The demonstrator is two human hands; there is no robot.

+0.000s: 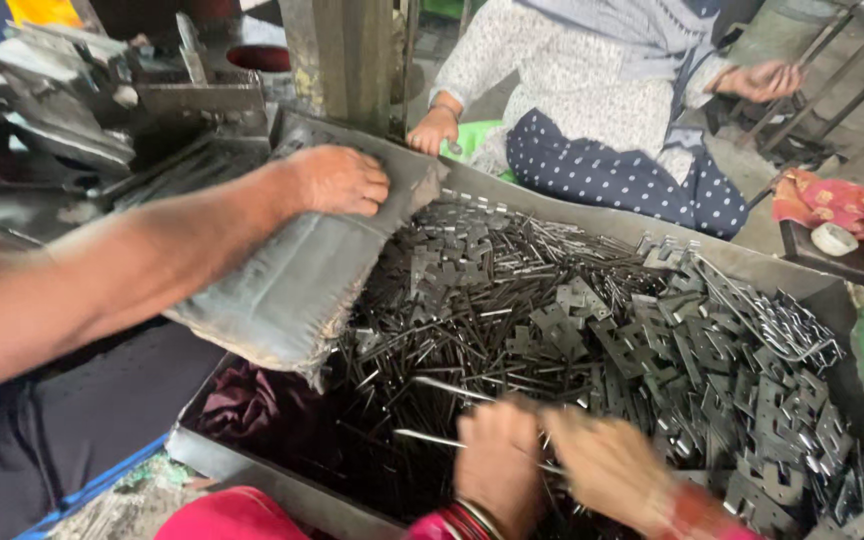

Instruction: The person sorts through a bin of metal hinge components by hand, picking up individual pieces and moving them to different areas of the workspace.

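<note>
Far to the left of the fingers, a co-worker's forearm point(152, 250) reaches in, its hand point(337, 180) lying flat on a worn grey pad point(292, 290) that hangs over the rim of the metal tray point(252, 470). Below the pad, a maroon cloth point(242, 400) is bunched in the tray's corner.

The thin rod point(427, 437) sticks out to the left of the left hand point(497, 465). Its long axis runs nearly level, left to right, and passes under both hands. The left hand is the nearer one; its fingers curl down, clenched over the rod. Just beside it, almost touching, the right hand point(607, 465) is blurred, so I cannot tell whether its fingers grip anything or are released. A second loose rod point(452, 388) lies just beyond the left fingers.

Beyond both hands spreads a dense heap of rods point(472, 310) lying every way. To the right of the fingers it gives way to stamped dark plates point(732, 400), piled close and overlapping. Well beyond the tray sits another person point(602, 100).
</note>
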